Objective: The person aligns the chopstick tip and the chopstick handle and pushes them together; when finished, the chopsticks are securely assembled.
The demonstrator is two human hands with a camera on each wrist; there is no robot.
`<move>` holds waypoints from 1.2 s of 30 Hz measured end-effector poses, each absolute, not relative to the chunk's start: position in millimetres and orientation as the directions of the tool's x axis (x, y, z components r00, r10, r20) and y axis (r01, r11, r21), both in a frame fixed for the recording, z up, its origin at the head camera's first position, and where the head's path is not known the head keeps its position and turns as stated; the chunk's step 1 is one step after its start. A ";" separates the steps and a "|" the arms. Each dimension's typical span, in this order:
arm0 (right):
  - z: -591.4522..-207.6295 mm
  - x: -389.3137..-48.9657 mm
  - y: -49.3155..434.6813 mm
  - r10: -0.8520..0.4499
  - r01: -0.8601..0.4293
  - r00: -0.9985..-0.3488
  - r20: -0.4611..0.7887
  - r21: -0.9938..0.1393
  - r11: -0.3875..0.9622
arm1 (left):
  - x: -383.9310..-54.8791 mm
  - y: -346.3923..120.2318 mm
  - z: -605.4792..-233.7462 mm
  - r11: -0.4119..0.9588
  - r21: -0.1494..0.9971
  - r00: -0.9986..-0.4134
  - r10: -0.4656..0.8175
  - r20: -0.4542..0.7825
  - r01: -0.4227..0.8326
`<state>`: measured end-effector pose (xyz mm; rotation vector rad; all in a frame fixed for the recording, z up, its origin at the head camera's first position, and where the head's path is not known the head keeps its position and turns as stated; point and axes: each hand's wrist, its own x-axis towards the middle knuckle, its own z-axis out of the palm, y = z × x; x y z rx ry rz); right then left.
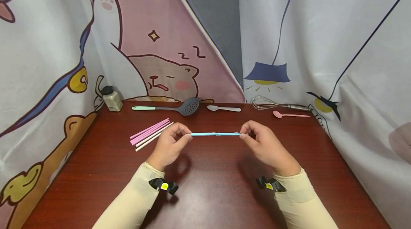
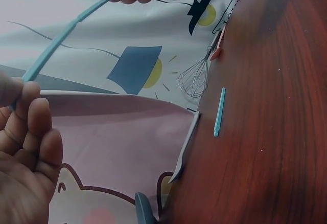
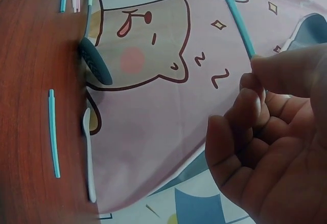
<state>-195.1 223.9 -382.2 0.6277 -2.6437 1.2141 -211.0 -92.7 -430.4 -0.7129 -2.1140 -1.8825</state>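
A thin light-blue straw (image 1: 203, 134) stretches between the two hands, raised off the table, with a slight kink or step near its middle (image 2: 76, 22). Thumb and forefinger of my left hand (image 1: 171, 144) pinch one end. My right hand (image 1: 264, 147) pinches the other end in the same way, its remaining fingers curled loosely below, as the right wrist view shows. Another short blue straw (image 3: 54, 134) lies on the table beneath. To the left, partly behind the left hand, lie several pink straws (image 1: 149, 131) and white straws (image 1: 152, 138).
Along the back of the dark red table (image 1: 208, 193) are a lidded jar (image 1: 112, 98), a slotted skimmer (image 1: 189, 106), a white spoon (image 1: 224, 108), a wire whisk (image 1: 266, 103) and a pink spoon (image 1: 289, 115). Printed curtains (image 1: 205, 25) enclose the table's back and sides.
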 end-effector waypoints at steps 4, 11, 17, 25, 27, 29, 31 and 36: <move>-381.8 -194.4 223.8 -0.297 -0.426 -0.904 0.307 -0.696 0.578 | -208.9 -91.2 -429.2 0.071 0.864 -0.854 0.210 0.476 0.499; -380.9 -195.3 222.5 -0.241 -0.365 -0.929 0.279 -0.792 0.489 | -208.5 -90.3 -429.7 -0.023 0.887 -0.864 0.214 0.455 0.461; -382.1 -197.6 220.2 -0.195 -0.347 -0.938 0.287 -0.805 0.482 | -210.6 -90.0 -429.8 -0.095 0.907 -0.887 0.189 0.421 0.411; -386.2 -198.1 216.2 -0.149 -0.359 -0.932 0.329 -0.802 0.477 | -209.1 -89.0 -429.0 -0.118 0.907 -0.893 0.166 0.419 0.404; -387.5 -198.2 214.8 -0.137 -0.358 -0.932 0.334 -0.801 0.480 | -208.5 -88.4 -428.9 -0.120 0.903 -0.889 0.165 0.427 0.412; -388.4 -198.0 213.8 -0.130 -0.355 -0.933 0.336 -0.801 0.482 | -208.1 -88.1 -428.7 -0.122 0.902 -0.888 0.164 0.430 0.415; -388.8 -197.8 213.0 -0.127 -0.351 -0.935 0.332 -0.803 0.481 | -208.2 -88.2 -428.9 -0.120 0.902 -0.888 0.161 0.431 0.416; -389.7 -197.8 210.8 -0.128 -0.340 -0.940 0.317 -0.826 0.449 | -210.4 -88.9 -431.5 -0.117 0.902 -0.891 0.147 0.429 0.415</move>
